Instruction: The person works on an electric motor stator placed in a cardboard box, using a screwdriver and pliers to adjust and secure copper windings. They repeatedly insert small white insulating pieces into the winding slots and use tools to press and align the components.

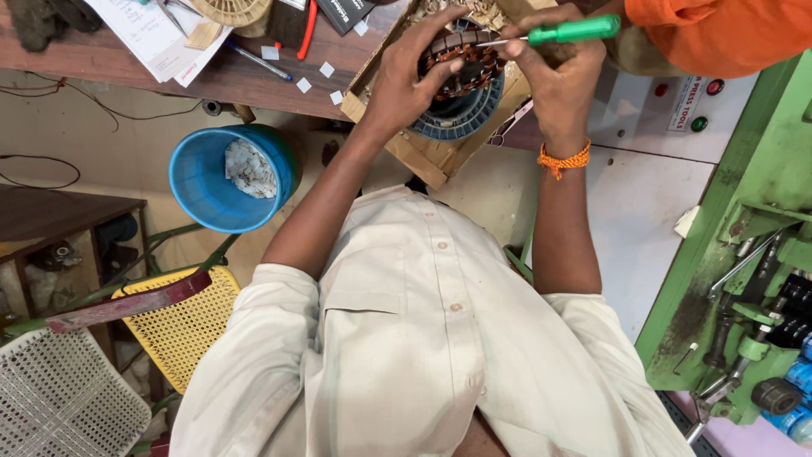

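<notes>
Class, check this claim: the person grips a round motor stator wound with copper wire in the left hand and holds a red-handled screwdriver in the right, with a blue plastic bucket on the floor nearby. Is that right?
Not quite. The head view shows the screwdriver has a green handle, not red. The rest stands: the left hand grips the round copper-wound stator, the right hand holds the screwdriver, and the blue plastic bucket sits on the floor nearby.

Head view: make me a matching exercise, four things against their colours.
Things:
1. screwdriver handle
2. bucket
3. wrist band
4. woven chair seat

Colours:
A. blue
B. yellow
C. green
D. orange

Pairs: 1-C, 2-A, 3-D, 4-B. The right hand holds the screwdriver; the left hand grips the wound stator.
</notes>
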`<state>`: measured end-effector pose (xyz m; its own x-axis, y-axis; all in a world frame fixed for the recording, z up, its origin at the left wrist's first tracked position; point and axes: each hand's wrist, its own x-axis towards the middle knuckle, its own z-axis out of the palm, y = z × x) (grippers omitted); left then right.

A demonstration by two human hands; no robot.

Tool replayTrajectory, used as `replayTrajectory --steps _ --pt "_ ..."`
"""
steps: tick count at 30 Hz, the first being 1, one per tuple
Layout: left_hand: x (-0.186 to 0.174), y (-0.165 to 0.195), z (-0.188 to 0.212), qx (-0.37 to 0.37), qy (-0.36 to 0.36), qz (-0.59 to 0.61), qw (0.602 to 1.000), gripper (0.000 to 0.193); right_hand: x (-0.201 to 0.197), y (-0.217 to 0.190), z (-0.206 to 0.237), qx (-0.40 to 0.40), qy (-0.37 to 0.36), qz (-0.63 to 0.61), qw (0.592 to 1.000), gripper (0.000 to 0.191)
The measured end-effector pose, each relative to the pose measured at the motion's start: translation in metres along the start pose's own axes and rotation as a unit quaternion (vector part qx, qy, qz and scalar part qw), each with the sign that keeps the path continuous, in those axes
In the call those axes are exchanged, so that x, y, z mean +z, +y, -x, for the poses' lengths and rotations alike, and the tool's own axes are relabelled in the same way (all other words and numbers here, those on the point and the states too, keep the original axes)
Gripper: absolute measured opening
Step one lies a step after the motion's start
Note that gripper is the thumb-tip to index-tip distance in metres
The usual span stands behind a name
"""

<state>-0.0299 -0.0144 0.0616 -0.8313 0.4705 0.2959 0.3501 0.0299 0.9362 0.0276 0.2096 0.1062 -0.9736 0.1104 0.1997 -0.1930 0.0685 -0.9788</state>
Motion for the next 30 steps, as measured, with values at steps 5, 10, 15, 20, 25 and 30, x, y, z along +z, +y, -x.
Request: replayTrajectory --steps 5,10,15,20,25,30 --pt "-0.001 0.002 -0.004 0.027 -0.021 -0.038 0.999 0.047 -0.002 -0.004 -0.006 0.008 -0.009 0.058 0.998 0.021" --pt "0.011 0.007 -0.011 0.032 0.026 -0.122 0.992 0.053 0.007 -0.007 0.002 -0.015 -0.011 0.101 0.995 0.016" --pt "0.013 0.008 -0.012 -0.027 0.004 -0.058 0.998 0.041 0.016 -0.008 0.009 -0.044 0.016 0.136 0.99 0.014" --pt "0.01 0.006 -0.012 -0.017 -0.011 -0.06 0.998 0.042 0.021 -0.017 -0.004 -0.011 0.026 0.138 0.99 0.013" --pt "0.016 0.004 -0.011 0.018 0.027 -0.095 0.995 0.041 0.056 -0.028 0.01 -0.072 0.093 0.203 0.972 0.009" --pt "0.015 0.004 -0.011 -0.008 0.02 -0.076 0.997 0.041 0.046 -0.037 0.008 -0.127 0.039 0.34 0.931 0.008"
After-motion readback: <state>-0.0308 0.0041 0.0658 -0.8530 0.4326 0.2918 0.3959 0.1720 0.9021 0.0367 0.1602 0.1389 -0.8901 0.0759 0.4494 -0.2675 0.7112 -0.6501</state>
